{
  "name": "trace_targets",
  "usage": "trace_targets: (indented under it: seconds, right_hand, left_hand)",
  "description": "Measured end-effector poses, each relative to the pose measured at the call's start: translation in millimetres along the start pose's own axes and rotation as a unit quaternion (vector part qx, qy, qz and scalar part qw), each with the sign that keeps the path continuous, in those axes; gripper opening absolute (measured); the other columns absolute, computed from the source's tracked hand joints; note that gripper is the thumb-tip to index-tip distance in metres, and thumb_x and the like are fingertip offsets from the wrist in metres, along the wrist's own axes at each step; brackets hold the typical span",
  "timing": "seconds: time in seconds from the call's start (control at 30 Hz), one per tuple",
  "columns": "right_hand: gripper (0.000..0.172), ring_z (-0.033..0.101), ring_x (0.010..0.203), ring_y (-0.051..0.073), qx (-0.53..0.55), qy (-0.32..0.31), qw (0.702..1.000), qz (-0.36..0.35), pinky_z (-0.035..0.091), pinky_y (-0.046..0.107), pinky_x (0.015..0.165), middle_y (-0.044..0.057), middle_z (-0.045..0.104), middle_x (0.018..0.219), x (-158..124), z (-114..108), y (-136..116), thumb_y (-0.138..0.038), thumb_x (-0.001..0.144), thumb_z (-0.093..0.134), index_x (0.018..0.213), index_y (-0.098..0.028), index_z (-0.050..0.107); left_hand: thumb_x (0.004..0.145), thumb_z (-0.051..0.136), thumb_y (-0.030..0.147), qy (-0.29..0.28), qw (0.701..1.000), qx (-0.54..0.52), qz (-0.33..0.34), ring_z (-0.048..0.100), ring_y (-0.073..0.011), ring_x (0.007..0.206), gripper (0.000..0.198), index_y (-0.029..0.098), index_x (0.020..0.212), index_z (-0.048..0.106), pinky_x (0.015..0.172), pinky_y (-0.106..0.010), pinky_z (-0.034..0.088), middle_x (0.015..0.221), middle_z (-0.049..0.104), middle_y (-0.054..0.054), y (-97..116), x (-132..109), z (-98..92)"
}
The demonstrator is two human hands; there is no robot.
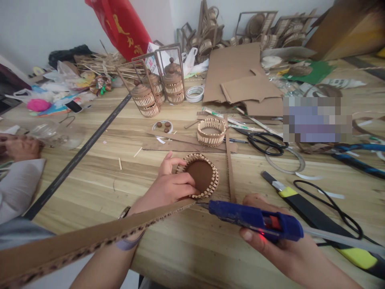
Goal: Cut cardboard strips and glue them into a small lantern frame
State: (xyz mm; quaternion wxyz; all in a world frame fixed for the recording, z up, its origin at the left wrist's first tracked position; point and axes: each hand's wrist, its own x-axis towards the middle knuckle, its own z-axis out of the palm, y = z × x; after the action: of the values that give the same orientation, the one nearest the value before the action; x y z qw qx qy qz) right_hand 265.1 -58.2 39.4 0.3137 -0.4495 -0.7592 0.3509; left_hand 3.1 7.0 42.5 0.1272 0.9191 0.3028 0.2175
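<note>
My left hand (174, 182) grips a small round basket (214, 184) with a brown disc base and a wall of short wooden sticks. Its fingers reach over the rim and inside. A blue hot glue gun (240, 214) with a red light is in my right hand (270, 245), a glue stick coming out of its back. Its nozzle is at the end of a long cardboard strip (120, 226), beside the basket's near edge. That strip crosses over my left forearm toward the lower left. Whether it is attached to the basket is hidden.
Behind the basket are a second stick ring (211, 132) and an upright-lying strip (230, 168). Black scissors (267, 143), a utility knife (313, 216) and a cable lie right. Finished lanterns (174, 84) and cardboard sheets (234, 72) stand farther back. Another person's hand (24, 147) rests left.
</note>
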Motion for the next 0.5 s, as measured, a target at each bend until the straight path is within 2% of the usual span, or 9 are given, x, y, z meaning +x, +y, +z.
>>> trace_targets:
  seconds: [0.1, 0.2, 0.27, 0.37, 0.5]
  right_hand:
    - [0.034, 0.052, 0.055, 0.016, 0.005, -0.009, 1.000, 0.008, 0.046, 0.031, 0.053, -0.001, 0.051, 0.059, 2, -1, -3, -0.042, 0.089, 0.057, 0.063, -0.024, 0.044]
    - [0.036, 0.053, 0.057, 0.018, 0.027, 0.006, 0.999, 0.028, 0.048, 0.031, 0.055, 0.001, 0.053, 0.060, -1, -1, -3, -0.049, 0.088, 0.057, 0.062, -0.024, 0.049]
    - [0.040, 0.055, 0.060, 0.019, 0.048, 0.041, 0.995, 0.071, 0.049, 0.031, 0.056, 0.002, 0.056, 0.062, -4, 1, -3, -0.058, 0.086, 0.056, 0.063, -0.025, 0.055]
    - [0.050, 0.057, 0.063, 0.020, 0.081, 0.127, 0.974, 0.167, 0.050, 0.031, 0.058, 0.003, 0.061, 0.064, -8, 5, -6, -0.072, 0.078, 0.057, 0.065, -0.024, 0.062]
    - [0.058, 0.049, 0.054, 0.017, 0.116, 0.202, 0.942, 0.243, 0.045, 0.028, 0.052, 0.001, 0.055, 0.056, -6, 7, -11, -0.080, 0.064, 0.064, 0.057, -0.022, 0.062]
  left_hand:
    - [0.095, 0.059, 0.028, 0.008, 1.000, -0.002, 0.002, 0.039, -0.0242, 0.121, 0.017, 0.025, 0.085, 0.072, 0.120, -0.051, -0.001, 0.087, 0.069, 0.002, -1, -1, 1.3]
    - [0.094, 0.061, 0.027, 0.016, 1.000, 0.001, 0.004, 0.039, -0.0242, 0.121, 0.014, 0.025, 0.086, 0.072, 0.120, -0.053, 0.000, 0.086, 0.068, 0.002, -1, -1, 2.4]
    - [0.094, 0.060, 0.025, 0.016, 1.000, 0.007, 0.003, 0.039, -0.0255, 0.121, 0.014, 0.024, 0.086, 0.071, 0.119, -0.057, 0.000, 0.086, 0.068, 0.002, -1, -1, 3.8]
    - [0.093, 0.056, 0.017, 0.010, 1.000, 0.024, -0.014, 0.040, -0.0283, 0.124, 0.018, 0.024, 0.082, 0.070, 0.118, -0.064, -0.002, 0.084, 0.067, 0.002, -1, 0, 8.0]
    - [0.085, 0.068, 0.023, -0.014, 0.998, 0.060, -0.029, 0.048, -0.0305, 0.117, 0.006, 0.023, 0.080, 0.070, 0.115, -0.070, 0.009, 0.083, 0.067, 0.001, -2, 2, 13.1]
